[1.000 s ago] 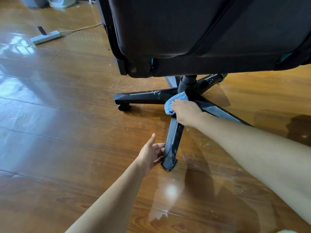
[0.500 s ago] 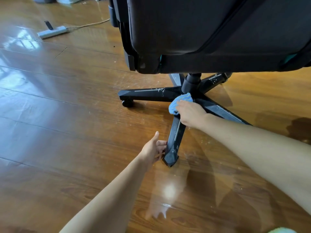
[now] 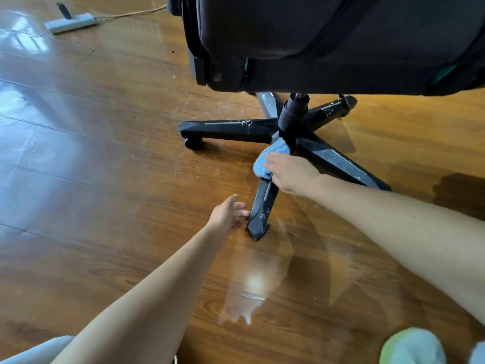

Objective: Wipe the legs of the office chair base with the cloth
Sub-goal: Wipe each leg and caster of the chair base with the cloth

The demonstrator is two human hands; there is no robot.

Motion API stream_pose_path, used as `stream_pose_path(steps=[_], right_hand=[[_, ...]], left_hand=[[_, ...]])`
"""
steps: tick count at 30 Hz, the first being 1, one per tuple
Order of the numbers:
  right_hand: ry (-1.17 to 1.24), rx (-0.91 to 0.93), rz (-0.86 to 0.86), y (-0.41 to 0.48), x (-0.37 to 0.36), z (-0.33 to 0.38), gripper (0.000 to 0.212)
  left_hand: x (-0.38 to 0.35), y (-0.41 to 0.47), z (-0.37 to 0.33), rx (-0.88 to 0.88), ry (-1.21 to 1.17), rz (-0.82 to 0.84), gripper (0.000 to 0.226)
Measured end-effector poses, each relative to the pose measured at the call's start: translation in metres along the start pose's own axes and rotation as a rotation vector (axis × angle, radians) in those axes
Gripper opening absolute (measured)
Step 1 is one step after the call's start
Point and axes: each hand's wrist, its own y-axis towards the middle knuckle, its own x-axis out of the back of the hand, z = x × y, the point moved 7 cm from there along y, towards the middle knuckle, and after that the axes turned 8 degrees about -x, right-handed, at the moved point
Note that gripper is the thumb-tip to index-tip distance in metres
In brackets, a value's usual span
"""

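Office chair base [image 3: 309, 144] stood on the wooden floor [image 3: 105, 179] just beyond both hands, under the black seat [image 3: 341, 35], its five legs fanning out from the hub. Far beyond the left hand [image 3: 228, 215] and off to its left lay a power strip [image 3: 69, 23]. Past that hand's fingertips ran the left leg [image 3: 228, 130], flecked with white specks and ending in a caster [image 3: 193, 143].

The left hand was open, thumb raised, fingers fairly straight, their tips touching the side of the near leg [image 3: 261, 208] close to its end; it looked to be steadying the base so it would not swivel. Just beyond it, the right hand [image 3: 291, 174] had its fingers curved over the bunched blue cloth [image 3: 270, 156], pressing it onto the same leg's inner end, right against the hub. To the right of that hand ran the right leg [image 3: 338, 161], also speckled.

The step in hand seemed to be wiping the near leg. Doing it well probably meant drawing the cloth from the hub toward the tip with firm, even pressure, wrapping it over both sloped faces, and keeping the left fingers clear of the stroke's end. The speckled legs would likely need harder rubbing
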Motion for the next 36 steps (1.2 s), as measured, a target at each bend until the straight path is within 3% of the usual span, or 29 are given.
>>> stream_pose_path(steps=[4,9,11,16,18,20,24,26,32,34,36], right_hand=[[-0.026,-0.016,-0.037,-0.011,-0.006,0.019,0.036],[0.092,0.326,0.024,-0.075,-0.024,0.072,0.043],[0.093,0.382,0.061,-0.076,-0.022,0.069,0.045],[-0.030,0.022,0.052,-0.012,0.001,0.012,0.044],[-0.051,-0.005,0.020,-0.010,0.000,0.014,0.036],[-0.049,0.067,0.025,-0.029,-0.009,0.038,0.031],[0.120,0.399,0.092,-0.085,-0.020,0.092,0.032],[0.125,0.460,0.133,-0.079,-0.014,0.091,0.029],[-0.073,0.099,0.129,-0.001,0.003,0.048,0.012],[-0.077,0.085,0.150,-0.004,0.002,0.061,0.010],[-0.024,0.184,0.169,-0.025,-0.006,0.081,0.011]], left_hand=[[0.003,0.000,-0.010,-0.035,-0.056,-0.114,0.027],[0.015,0.002,-0.016,-0.121,-0.050,-0.232,0.014],[0.017,0.000,-0.014,-0.127,-0.041,-0.241,0.014],[0.021,-0.005,-0.006,-0.118,-0.052,-0.232,0.016],[0.022,-0.007,-0.005,-0.112,-0.068,-0.229,0.016],[0.025,-0.009,-0.006,-0.112,-0.093,-0.266,0.017],[0.022,-0.008,-0.013,-0.170,-0.109,-0.347,0.015],[0.019,-0.008,-0.017,-0.205,-0.075,-0.365,0.016],[0.020,-0.011,-0.011,-0.203,-0.022,-0.394,0.026],[0.023,-0.012,-0.005,-0.168,-0.064,-0.412,0.023],[0.024,-0.013,-0.002,-0.139,-0.118,-0.440,0.020]])
